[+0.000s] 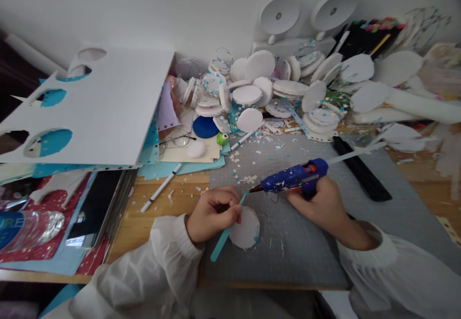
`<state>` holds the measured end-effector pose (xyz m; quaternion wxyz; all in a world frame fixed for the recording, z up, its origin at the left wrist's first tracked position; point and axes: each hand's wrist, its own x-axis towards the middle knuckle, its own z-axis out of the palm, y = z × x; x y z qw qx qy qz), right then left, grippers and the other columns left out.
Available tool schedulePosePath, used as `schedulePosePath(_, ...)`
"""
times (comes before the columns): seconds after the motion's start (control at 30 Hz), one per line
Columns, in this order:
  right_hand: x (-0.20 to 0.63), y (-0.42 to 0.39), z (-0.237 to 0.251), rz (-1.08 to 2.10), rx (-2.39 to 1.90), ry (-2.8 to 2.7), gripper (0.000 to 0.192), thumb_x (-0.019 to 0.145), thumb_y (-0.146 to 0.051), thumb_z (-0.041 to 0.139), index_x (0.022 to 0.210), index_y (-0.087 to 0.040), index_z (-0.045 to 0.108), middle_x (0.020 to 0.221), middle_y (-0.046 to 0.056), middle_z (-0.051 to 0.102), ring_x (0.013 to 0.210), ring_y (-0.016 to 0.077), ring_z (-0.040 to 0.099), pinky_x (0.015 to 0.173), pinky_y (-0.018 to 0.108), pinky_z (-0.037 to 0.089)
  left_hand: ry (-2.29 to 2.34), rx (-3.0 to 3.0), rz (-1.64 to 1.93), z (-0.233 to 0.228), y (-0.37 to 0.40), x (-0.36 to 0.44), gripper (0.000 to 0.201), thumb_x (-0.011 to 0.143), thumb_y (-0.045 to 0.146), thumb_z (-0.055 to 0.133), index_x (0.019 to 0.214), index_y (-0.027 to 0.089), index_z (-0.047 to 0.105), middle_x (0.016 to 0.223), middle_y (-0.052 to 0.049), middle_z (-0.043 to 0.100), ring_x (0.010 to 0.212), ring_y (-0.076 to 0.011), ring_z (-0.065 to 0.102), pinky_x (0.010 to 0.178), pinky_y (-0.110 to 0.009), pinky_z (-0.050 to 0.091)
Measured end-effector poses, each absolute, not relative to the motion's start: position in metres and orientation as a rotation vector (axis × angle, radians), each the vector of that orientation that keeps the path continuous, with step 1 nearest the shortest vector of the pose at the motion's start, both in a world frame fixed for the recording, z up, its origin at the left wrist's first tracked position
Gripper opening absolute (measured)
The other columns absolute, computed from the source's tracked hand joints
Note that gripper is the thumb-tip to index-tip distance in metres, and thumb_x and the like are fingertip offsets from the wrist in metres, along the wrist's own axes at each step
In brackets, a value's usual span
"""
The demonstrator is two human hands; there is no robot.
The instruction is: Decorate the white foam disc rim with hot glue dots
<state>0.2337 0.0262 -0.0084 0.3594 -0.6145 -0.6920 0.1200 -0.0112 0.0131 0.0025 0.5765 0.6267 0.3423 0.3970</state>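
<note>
White sleeves, soft and puffed, fill the near edge on both sides. Left hand [212, 213]: grip closed, fingers pinched on a thin teal paper strip [226, 232] and pressing down a white foam disc [246, 228] that lies flat on the grey felt-like mat [306, 242]. The strip runs diagonally, its upper end just at the disc's rim. Right hand [324, 203]: grip wrapped around the handle of a blue glue gun [293, 177], its plastic speckled with white; the nozzle tip points left and sits at the strip's upper end, near the disc's edge. Judged stage: the strip is not yet fixed round the disc, and only one end is under the nozzle, so most of the edging is left. Behind, against the wall, a heap of white discs [281, 88], some flecked with blue, suggests many pieces done. Paper scraps [245, 165] litter the mat.
</note>
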Motion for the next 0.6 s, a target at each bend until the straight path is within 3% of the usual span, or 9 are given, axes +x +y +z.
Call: schedulePosePath(0.6,0.2352,0.025,-0.0094,0.282,-1.615,-1.816,0.014,0.063,-0.035,0.055,0.064,-0.024,0.047,0.047,-0.001,0.055,0.043,0.0177,0.054,0.043,0.028,0.041,0.789,1.467,0.919,0.003,0.0136,-0.012,0.037,0.085,0.032,0.058,0.053,0.012,0.059,0.061,-0.003,0.052,0.06,-0.0112,0.05,0.057,-0.023,0.038)
